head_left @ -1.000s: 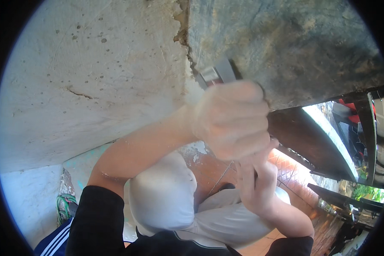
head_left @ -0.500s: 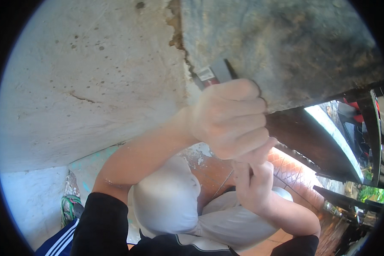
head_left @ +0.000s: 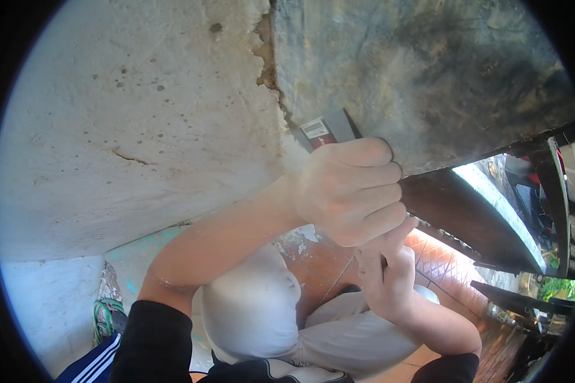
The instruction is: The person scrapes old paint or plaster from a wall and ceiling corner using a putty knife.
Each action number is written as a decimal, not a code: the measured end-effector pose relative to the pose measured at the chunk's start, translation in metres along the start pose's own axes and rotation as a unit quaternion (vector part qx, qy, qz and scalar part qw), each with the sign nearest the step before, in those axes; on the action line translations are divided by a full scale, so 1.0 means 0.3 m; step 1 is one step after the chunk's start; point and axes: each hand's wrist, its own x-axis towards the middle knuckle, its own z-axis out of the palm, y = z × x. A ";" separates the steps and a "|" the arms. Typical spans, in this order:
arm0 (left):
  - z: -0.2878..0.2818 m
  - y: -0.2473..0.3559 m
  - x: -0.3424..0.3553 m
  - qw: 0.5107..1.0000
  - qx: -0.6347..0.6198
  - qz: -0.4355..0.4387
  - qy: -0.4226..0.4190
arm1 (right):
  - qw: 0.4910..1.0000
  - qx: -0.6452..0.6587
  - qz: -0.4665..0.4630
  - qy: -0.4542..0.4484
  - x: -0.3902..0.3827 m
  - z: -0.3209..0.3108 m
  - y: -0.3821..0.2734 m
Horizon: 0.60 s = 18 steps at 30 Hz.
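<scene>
My left hand [head_left: 351, 188] is closed in a fist around a scraper [head_left: 340, 126], a flat grey tool with a white and red label. Its handle is hidden inside the fist. The grey end lies against a rough wall, beside a ragged crack [head_left: 268, 54] where pale plaster [head_left: 172, 127] meets a darker stained panel [head_left: 364, 64]. Directly below the left fist, my right hand [head_left: 390, 281] has its fingers curled and touches the underside of the left. Whatever it grips is hidden.
My knees in light trousers [head_left: 252, 306] are bent below my arms, over an orange tiled floor [head_left: 450, 265]. To the right hangs a dark board [head_left: 466, 214] with a pale edge. A green cord [head_left: 105, 316] lies at the lower left.
The wall, scraper and both hands all appear slightly lower in the picture. Against the crack, the scraper keeps about the same place, and the grip looks unchanged.
</scene>
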 end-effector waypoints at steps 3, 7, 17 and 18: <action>-0.003 -0.006 0.010 1.000 0.013 0.003 -0.007 | 0.998 0.041 0.004 0.050 0.018 0.029 0.001; -0.021 0.005 0.002 1.000 0.001 -0.005 0.015 | 1.000 0.015 -0.009 0.011 0.004 0.008 -0.026; -0.046 -0.001 0.009 0.999 0.005 0.007 -0.046 | 0.995 0.084 0.048 0.037 0.005 0.040 -0.037; -0.036 -0.003 0.005 0.999 0.000 0.011 -0.047 | 0.993 0.084 0.071 0.037 0.006 0.034 -0.041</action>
